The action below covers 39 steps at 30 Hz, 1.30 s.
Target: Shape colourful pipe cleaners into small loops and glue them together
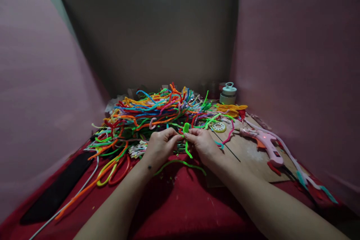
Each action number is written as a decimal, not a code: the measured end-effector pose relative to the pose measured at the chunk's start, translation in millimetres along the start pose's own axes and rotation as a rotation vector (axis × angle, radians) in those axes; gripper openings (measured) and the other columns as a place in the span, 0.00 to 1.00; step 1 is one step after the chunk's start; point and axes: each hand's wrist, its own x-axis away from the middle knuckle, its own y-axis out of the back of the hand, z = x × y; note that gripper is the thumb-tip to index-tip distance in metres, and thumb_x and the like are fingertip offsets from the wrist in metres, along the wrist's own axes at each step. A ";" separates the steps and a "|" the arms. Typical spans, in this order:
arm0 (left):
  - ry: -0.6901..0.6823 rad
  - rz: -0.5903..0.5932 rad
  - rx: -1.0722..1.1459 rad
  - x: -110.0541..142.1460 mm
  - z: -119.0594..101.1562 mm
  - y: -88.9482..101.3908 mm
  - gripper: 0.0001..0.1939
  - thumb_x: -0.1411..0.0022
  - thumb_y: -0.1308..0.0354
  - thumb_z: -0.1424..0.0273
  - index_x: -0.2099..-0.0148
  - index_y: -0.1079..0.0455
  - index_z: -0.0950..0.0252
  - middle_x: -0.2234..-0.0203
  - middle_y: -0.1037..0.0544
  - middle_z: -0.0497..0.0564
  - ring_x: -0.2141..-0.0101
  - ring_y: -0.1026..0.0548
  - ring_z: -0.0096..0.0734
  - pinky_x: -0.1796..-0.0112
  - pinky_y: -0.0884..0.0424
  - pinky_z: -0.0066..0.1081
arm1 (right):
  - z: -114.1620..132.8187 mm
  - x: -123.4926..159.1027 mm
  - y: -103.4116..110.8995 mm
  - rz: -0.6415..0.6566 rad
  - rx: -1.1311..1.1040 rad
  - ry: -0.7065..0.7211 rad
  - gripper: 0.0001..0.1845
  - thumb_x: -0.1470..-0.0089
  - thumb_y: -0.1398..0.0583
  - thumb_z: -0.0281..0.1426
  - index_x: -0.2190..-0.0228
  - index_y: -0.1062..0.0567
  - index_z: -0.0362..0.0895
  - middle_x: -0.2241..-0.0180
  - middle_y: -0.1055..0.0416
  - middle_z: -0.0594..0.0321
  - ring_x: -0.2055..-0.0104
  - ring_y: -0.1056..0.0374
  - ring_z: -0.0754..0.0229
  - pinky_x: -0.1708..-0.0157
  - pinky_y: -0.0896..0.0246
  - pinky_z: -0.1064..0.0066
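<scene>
Between my two hands is a bright green pipe cleaner [186, 128], its upper part folded into a thick loop and its tail hanging down, bent at the end. My left hand [163, 143] pinches it from the left with thumb and forefinger. From the right, my right hand [201, 142] grips the same piece, fingers closed. Fingertips hide the spot where they meet. Below the hands, a loose green pipe cleaner [182, 162] curves across the red cloth [180, 210]. Behind them rises a large heap of multicoloured pipe cleaners [157, 108].
At right, a pink glue gun [270, 144] lies on a brown board [253, 167], its cord trailing. A round pin wheel [218, 127] and a pale green bottle [228, 93] stand farther back. Scissors with red and yellow handles [105, 174] and a black flat object [57, 187] lie left.
</scene>
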 end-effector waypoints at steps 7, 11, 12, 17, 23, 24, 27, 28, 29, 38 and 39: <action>0.043 -0.138 0.119 2.1 -3.4 -2.7 0.14 0.48 0.44 0.60 0.77 0.32 0.65 0.89 0.34 0.43 0.86 0.37 0.21 0.83 0.43 0.22 | 4.0 3.7 -2.6 -0.080 -0.046 0.127 0.11 0.62 0.37 0.34 0.81 0.33 0.40 0.87 0.43 0.74 0.85 0.51 0.73 0.85 0.58 0.77; 0.146 -0.243 0.389 -1.7 -5.3 3.3 0.14 0.47 0.43 0.61 0.76 0.33 0.67 0.86 0.31 0.44 0.85 0.36 0.19 0.83 0.42 0.21 | 9.6 0.8 -3.0 -0.114 -0.157 0.139 0.13 0.64 0.36 0.34 0.80 0.33 0.41 0.86 0.41 0.73 0.85 0.50 0.73 0.85 0.59 0.77; 0.168 -0.245 0.473 -3.1 -4.1 3.5 0.13 0.47 0.43 0.61 0.74 0.33 0.67 0.85 0.31 0.44 0.85 0.37 0.18 0.83 0.43 0.20 | 10.3 -0.2 -3.1 -0.115 -0.187 0.151 0.13 0.65 0.35 0.34 0.79 0.33 0.41 0.86 0.41 0.73 0.85 0.50 0.72 0.85 0.59 0.77; 0.236 0.108 0.709 -4.2 -1.0 -4.9 0.13 0.51 0.40 0.62 0.67 0.31 0.67 0.79 0.30 0.44 0.84 0.39 0.16 0.82 0.45 0.20 | 10.1 -1.3 -4.5 -0.057 -0.247 0.148 0.13 0.64 0.35 0.33 0.78 0.32 0.40 0.85 0.36 0.70 0.84 0.44 0.71 0.84 0.51 0.77; 0.156 0.193 0.386 4.8 -14.6 -9.1 0.11 0.50 0.42 0.64 0.75 0.33 0.68 0.85 0.38 0.42 0.83 0.44 0.18 0.81 0.48 0.23 | 6.4 -2.2 -1.7 -0.074 -0.214 0.139 0.12 0.63 0.35 0.33 0.79 0.34 0.40 0.88 0.38 0.72 0.86 0.46 0.72 0.87 0.55 0.79; 0.102 0.214 0.313 6.3 -15.6 -8.9 0.11 0.49 0.43 0.64 0.75 0.33 0.68 0.85 0.38 0.42 0.82 0.44 0.19 0.80 0.48 0.23 | 6.5 -3.1 -0.4 -0.085 -0.220 0.120 0.13 0.64 0.35 0.33 0.79 0.34 0.41 0.88 0.38 0.72 0.87 0.46 0.72 0.88 0.56 0.79; -0.117 0.321 0.110 9.2 -15.0 -8.2 0.10 0.46 0.47 0.67 0.76 0.33 0.67 0.83 0.37 0.43 0.79 0.42 0.22 0.77 0.46 0.24 | 10.0 -5.6 3.6 -0.107 -0.240 0.070 0.14 0.65 0.35 0.33 0.81 0.36 0.42 0.90 0.40 0.72 0.89 0.49 0.72 0.90 0.58 0.79; -0.165 0.329 0.063 9.3 -13.7 -7.9 0.11 0.45 0.48 0.67 0.77 0.34 0.66 0.83 0.38 0.43 0.79 0.42 0.22 0.76 0.46 0.24 | 11.9 -6.2 4.7 -0.112 -0.250 0.064 0.14 0.65 0.35 0.33 0.82 0.37 0.42 0.90 0.41 0.73 0.90 0.50 0.73 0.90 0.59 0.79; -0.187 0.315 0.028 8.8 -11.8 -7.2 0.12 0.45 0.48 0.68 0.78 0.35 0.66 0.84 0.38 0.43 0.79 0.43 0.22 0.77 0.46 0.24 | 13.9 -6.5 5.4 -0.113 -0.262 0.066 0.14 0.65 0.35 0.33 0.82 0.37 0.42 0.90 0.41 0.73 0.90 0.50 0.73 0.90 0.60 0.79; 0.039 -0.031 0.120 -5.5 0.1 3.4 0.11 0.46 0.48 0.68 0.62 0.29 0.65 0.72 0.25 0.50 0.71 0.31 0.30 0.70 0.37 0.26 | 18.3 -3.0 2.3 -0.103 -0.293 0.119 0.13 0.68 0.34 0.31 0.80 0.33 0.40 0.86 0.38 0.71 0.86 0.42 0.71 0.89 0.54 0.79; 0.044 -0.019 0.217 -5.0 -2.4 2.0 0.12 0.45 0.48 0.66 0.61 0.29 0.66 0.72 0.25 0.50 0.71 0.30 0.30 0.69 0.37 0.26 | 17.0 -2.3 1.4 -0.097 -0.283 0.119 0.13 0.68 0.33 0.30 0.80 0.33 0.40 0.86 0.38 0.71 0.86 0.44 0.71 0.88 0.54 0.78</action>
